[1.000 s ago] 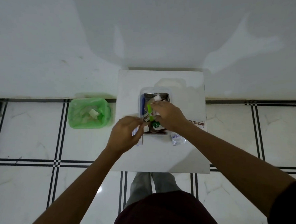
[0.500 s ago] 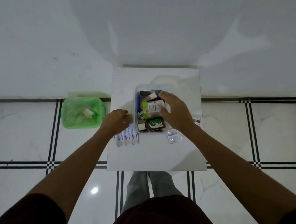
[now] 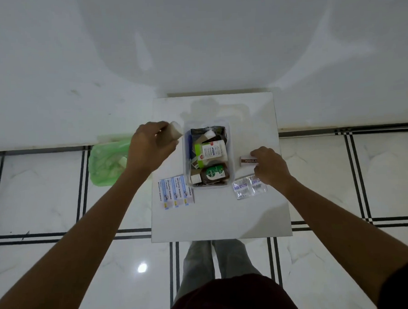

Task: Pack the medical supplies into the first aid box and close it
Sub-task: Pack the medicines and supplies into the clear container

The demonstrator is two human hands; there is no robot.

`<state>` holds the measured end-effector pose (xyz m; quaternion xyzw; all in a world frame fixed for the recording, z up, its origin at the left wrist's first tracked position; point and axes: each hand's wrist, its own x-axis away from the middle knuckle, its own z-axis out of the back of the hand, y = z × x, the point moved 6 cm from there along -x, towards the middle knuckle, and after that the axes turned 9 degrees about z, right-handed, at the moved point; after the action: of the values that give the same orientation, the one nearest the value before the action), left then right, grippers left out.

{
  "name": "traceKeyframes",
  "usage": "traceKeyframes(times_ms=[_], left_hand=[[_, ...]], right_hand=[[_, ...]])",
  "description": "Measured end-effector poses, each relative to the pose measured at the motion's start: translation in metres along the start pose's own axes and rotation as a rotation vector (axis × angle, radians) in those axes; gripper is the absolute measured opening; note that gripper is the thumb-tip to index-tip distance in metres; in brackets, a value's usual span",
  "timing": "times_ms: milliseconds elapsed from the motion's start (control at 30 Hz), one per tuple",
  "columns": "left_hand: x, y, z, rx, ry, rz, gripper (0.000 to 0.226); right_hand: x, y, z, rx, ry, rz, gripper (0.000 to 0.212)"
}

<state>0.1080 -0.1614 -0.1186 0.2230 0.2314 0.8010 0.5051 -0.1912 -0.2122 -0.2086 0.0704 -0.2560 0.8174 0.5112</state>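
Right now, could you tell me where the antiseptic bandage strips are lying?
In the head view, the antiseptic bandage strips lie flat on the white table, at the near left corner of the clear box.

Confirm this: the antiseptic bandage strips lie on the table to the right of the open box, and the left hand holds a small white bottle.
Not quite. The head view shows the bandage strips left of the box; the left hand does hold the white bottle.

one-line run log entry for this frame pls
left hand: holds white bottle | right hand: on povidone box | first aid box: open
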Motion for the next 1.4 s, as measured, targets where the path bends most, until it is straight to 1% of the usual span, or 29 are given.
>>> traceKeyframes(times_ms=[133,200,267,333,400,500,667,733,767,800,833,900,933,967,1000,1033,1067,1100,1167,1233,1300,1400], left_hand=[[-0.031,0.051,-0.025,-0.11,-0.096,-0.22,0.047],[-0.039,0.072,-0.047,-0.242,-0.21,-0.271,0.047],[-0.043,0.085,-0.069,-0.376,-0.283,-0.33,0.047],[-0.042,0.087,-0.078,-0.448,-0.287,-0.374,0.047],[-0.042,0.088,-0.082,-0.496,-0.251,-0.43,0.045],[-0.037,0.094,-0.088,-0.551,-0.245,-0.507,0.042],[-0.039,0.083,-0.093,-0.633,-0.277,-0.402,0.032],[-0.036,0.083,-0.09,-0.593,-0.334,-0.367,0.031],[-0.033,0.082,-0.086,-0.541,-0.347,-0.356,0.031],[-0.03,0.079,-0.079,-0.438,-0.324,-0.338,0.03],[-0.028,0.075,-0.068,-0.281,-0.259,-0.305,0.029],[-0.021,0.054,-0.037,0.067,-0.042,-0.193,0.027],[-0.014,0.039,-0.024,0.159,0.058,-0.126,0.025],[-0.004,0.023,-0.015,0.19,0.115,-0.046,0.023],[0.006,0.005,-0.013,0.184,0.124,0.047,0.022],[0.017,-0.014,-0.015,0.169,0.09,0.137,0.022],[0.029,-0.035,-0.023,0.139,0.018,0.221,0.026],[0.041,-0.054,-0.033,0.098,-0.073,0.287,0.032],[0.063,-0.086,-0.053,0.023,-0.236,0.384,0.052],[0.074,-0.102,-0.068,-0.031,-0.316,0.408,0.074],[0.077,-0.101,-0.078,-0.083,-0.339,0.373,0.088],[0.074,-0.097,-0.088,-0.172,-0.367,0.344,0.092]], right_hand=[[-0.006,0.0,0.009,0.013,0.04,0.031,0.039],[-0.006,-0.002,0.017,0.042,0.08,0.056,0.039],[-0.004,0.001,0.022,0.045,0.12,0.067,0.039],[0.001,-0.001,0.02,0.045,0.142,0.088,0.04],[0.005,-0.003,0.018,0.031,0.151,0.101,0.041],[0.009,-0.001,0.018,-0.011,0.157,0.083,0.041],[0.013,-0.002,0.024,-0.042,0.191,0.068,0.041],[0.015,-0.002,0.031,-0.066,0.219,0.029,0.039],[0.016,-0.002,0.035,-0.091,0.227,-0.002,0.037],[0.018,-0.003,0.039,-0.113,0.234,-0.033,0.034],[0.019,-0.004,0.044,-0.127,0.251,-0.051,0.031],[0.024,-0.01,0.054,-0.143,0.302,-0.054,0.028],[0.026,-0.014,0.059,-0.158,0.331,-0.06,0.028],[0.029,-0.019,0.064,-0.18,0.362,-0.072,0.028],[0.032,-0.025,0.07,-0.212,0.392,-0.081,0.027],[0.034,-0.033,0.075,-0.252,0.421,-0.079,0.026],[0.036,-0.043,0.08,-0.3,0.437,-0.07,0.027],[0.036,-0.055,0.083,-0.358,0.437,-0.053,0.027],[0.032,-0.085,0.081,-0.459,0.399,-0.004,0.029],[0.023,-0.113,0.072,-0.537,0.375,0.039,0.027],[0.012,-0.133,0.06,-0.603,0.375,0.086,0.024],[-0.009,-0.152,0.04,-0.596,0.305,0.086,0.019]])
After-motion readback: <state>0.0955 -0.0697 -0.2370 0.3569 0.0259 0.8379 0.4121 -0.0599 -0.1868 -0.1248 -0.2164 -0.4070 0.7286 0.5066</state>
